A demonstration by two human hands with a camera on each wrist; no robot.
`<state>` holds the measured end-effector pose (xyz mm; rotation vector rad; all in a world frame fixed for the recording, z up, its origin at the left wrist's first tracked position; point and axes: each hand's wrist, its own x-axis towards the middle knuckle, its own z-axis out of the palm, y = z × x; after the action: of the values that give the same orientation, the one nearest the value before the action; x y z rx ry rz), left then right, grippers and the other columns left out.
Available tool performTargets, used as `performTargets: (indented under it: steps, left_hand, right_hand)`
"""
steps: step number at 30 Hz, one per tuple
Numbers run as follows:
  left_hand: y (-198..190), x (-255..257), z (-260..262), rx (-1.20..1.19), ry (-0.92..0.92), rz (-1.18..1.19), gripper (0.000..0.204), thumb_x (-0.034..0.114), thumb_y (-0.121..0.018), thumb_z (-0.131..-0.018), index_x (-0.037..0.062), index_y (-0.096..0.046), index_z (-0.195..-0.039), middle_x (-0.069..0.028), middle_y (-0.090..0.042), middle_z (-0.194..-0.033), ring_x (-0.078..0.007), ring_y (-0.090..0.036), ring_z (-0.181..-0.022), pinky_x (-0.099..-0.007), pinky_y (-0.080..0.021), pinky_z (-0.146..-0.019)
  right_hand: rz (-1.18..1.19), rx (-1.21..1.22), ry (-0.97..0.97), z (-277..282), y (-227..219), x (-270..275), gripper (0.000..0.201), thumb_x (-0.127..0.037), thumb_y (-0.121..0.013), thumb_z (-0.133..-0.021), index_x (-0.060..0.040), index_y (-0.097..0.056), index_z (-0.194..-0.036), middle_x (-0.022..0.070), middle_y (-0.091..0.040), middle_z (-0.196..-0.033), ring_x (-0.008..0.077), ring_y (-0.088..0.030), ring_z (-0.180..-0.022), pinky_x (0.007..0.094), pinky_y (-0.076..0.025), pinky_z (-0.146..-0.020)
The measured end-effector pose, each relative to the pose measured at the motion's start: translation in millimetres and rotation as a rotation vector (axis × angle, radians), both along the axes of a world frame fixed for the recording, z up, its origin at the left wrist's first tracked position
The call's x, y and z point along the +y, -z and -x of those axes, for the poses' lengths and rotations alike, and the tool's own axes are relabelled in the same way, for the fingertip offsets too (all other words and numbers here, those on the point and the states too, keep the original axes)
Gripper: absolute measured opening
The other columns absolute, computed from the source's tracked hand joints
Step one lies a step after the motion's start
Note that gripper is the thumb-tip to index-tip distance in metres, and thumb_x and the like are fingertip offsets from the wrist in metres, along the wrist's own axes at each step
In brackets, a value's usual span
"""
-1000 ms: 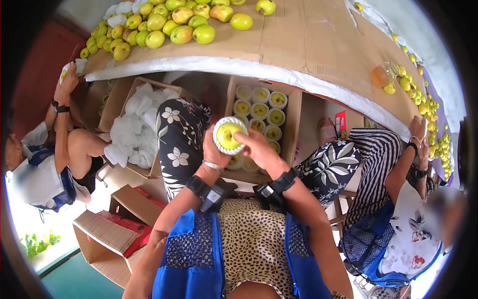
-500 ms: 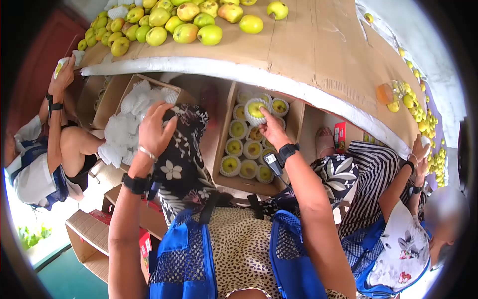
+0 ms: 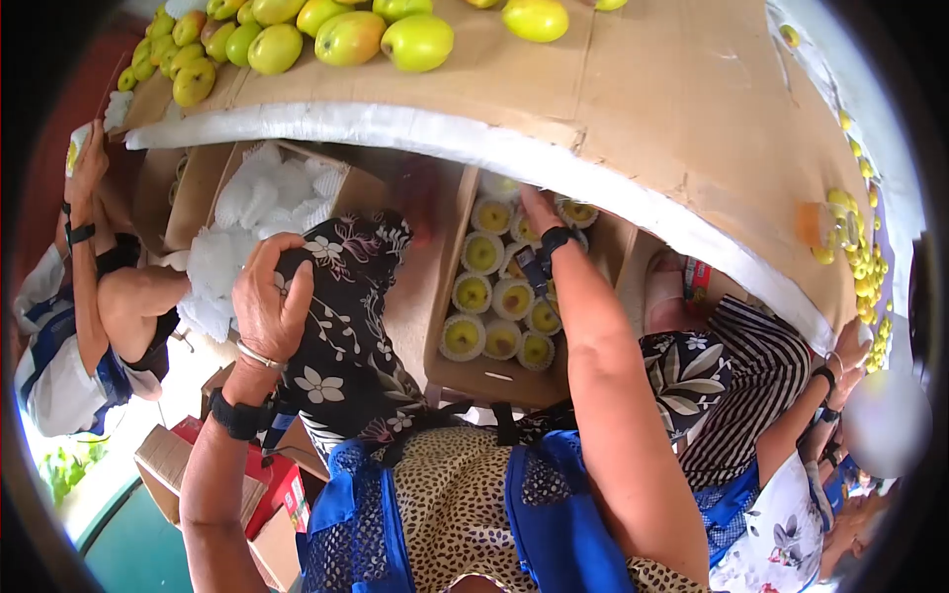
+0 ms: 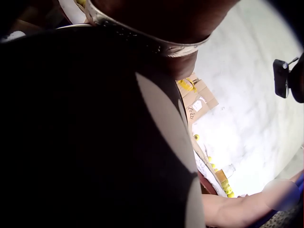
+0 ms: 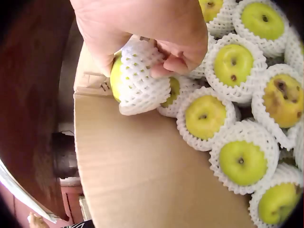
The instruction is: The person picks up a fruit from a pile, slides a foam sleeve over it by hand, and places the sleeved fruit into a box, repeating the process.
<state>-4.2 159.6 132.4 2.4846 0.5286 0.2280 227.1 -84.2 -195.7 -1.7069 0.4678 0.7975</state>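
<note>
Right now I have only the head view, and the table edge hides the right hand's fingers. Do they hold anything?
Observer: Yes. In the right wrist view, the right hand holds a fruit in a white foam net.

Operator: Is it turned like the ones packed around it?

Observer: No. It is tipped, its bare end toward the picture's left, while the neighbouring fruits face the camera.

Operator: Does the left wrist camera add anything?

Observer: It shows a piece of cardboard with dark markings.
</note>
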Motion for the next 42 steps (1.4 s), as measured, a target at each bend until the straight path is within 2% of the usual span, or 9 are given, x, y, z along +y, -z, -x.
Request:
performTargets:
  steps: [7,11,14,18,27,31,33,37,42]
  left_hand:
    - [2,3,0,0.017,-0.003,0.03,0.027,0.018,-0.054,-0.074,-0.0008,-0.056,-0.094,-0.0164,-0.059,-0.09,-0.0314,-0.058,-0.082,-0.0326,-0.044,-0.077]
    - [4,2,0,0.002,0.005,0.032,0.028,0.017,-0.054,-0.073,-0.0014,-0.056,-0.094,-0.0171,-0.059,-0.092,-0.032,-0.058,-0.084,-0.0328,-0.044,-0.078]
    - [1,4,0,0.008,0.003,0.03,0.028,0.017,-0.054,-0.073,-0.0015,-0.056,-0.094,-0.0174,-0.059,-0.093,-0.0323,-0.058,-0.085,-0.0327,-0.044,-0.079]
    - [2,1,-1,0.01,0.014,0.034,0.028,0.017,-0.054,-0.073,-0.0017,-0.056,-0.094,-0.0177,-0.059,-0.093,-0.0328,-0.058,-0.086,-0.0329,-0.044,-0.08]
    - [-1,-1,-2,0.013,0.016,0.022,0.027,0.017,-0.054,-0.073,-0.0017,-0.056,-0.093,-0.0176,-0.059,-0.093,-0.034,-0.057,-0.087,-0.0341,-0.043,-0.081]
    - [1,-4,-2,0.027,0.017,0.029,0.028,0.017,-0.055,-0.072,-0.0002,-0.056,-0.094,-0.0179,-0.059,-0.094,-0.0357,-0.057,-0.088,-0.0352,-0.044,-0.08]
    - [3,1,-1,-0.011,0.038,-0.01,0.027,0.017,-0.056,-0.071,0.0011,-0.057,-0.093,-0.0178,-0.059,-0.094,-0.036,-0.056,-0.088,-0.0364,-0.044,-0.079]
    - [-3,-3,-4,0.013,0.018,0.024,0.029,0.017,-0.054,-0.07,-0.0016,-0.056,-0.092,-0.0187,-0.059,-0.094,-0.0345,-0.057,-0.088,-0.0354,-0.043,-0.081]
    - [-5,-6,-9,0.029,0.01,0.006,0.027,0.017,-0.054,-0.071,-0.0002,-0.056,-0.091,-0.0177,-0.059,-0.091,-0.0353,-0.056,-0.086,-0.0351,-0.044,-0.079]
  right_hand:
    - [-0.222,-0.015,-0.078,6,10,-5,0.034,-0.039,-0.055,-0.085,-0.009,-0.05,-0.102,0.0039,-0.048,-0.085,0.012,-0.049,-0.073,0.0266,-0.041,-0.062]
    - [0.239,-0.389,-0.365,-3,72,-4,0.035,-0.027,-0.053,-0.087,-0.0057,-0.047,-0.114,0.0087,-0.052,-0.1,0.0211,-0.052,-0.086,0.0334,-0.045,-0.075]
    - [0.391,-0.519,-0.655,-2,46,-9,0.045,-0.027,-0.057,-0.083,-0.0024,-0.045,-0.119,0.0135,-0.052,-0.114,0.0267,-0.052,-0.098,0.0354,-0.044,-0.082]
    - [0.174,-0.386,-0.152,12,1,13,0.051,-0.027,-0.065,-0.075,0.0018,-0.049,-0.114,0.0203,-0.049,-0.122,0.0291,-0.051,-0.105,0.0357,-0.043,-0.084]
    - [0.293,-0.878,-0.336,45,-57,20,0.06,-0.031,-0.071,-0.066,0.0035,-0.052,-0.111,0.0235,-0.056,-0.105,0.0366,-0.053,-0.097,0.0389,-0.042,-0.083]
    - [0.419,-0.709,-0.524,37,-56,25,0.069,-0.039,-0.073,-0.066,0.0004,-0.049,-0.117,0.0225,-0.05,-0.118,0.0366,-0.046,-0.109,0.0408,-0.037,-0.092]
    - [0.313,-1.134,-0.435,32,-50,32,0.064,-0.04,-0.067,-0.074,-0.0011,-0.047,-0.121,0.0187,-0.052,-0.118,0.0353,-0.047,-0.11,0.0409,-0.036,-0.094]
    - [0.461,-1.192,-0.407,34,-49,30,0.055,-0.037,-0.066,-0.076,-0.006,-0.052,-0.119,0.0158,-0.054,-0.117,0.0334,-0.049,-0.108,0.0406,-0.036,-0.093]
    - [0.182,-1.075,-0.322,27,-37,46,0.033,-0.021,-0.054,-0.084,-0.0087,-0.057,-0.115,0.0109,-0.056,-0.118,0.0299,-0.051,-0.105,0.0401,-0.032,-0.097]
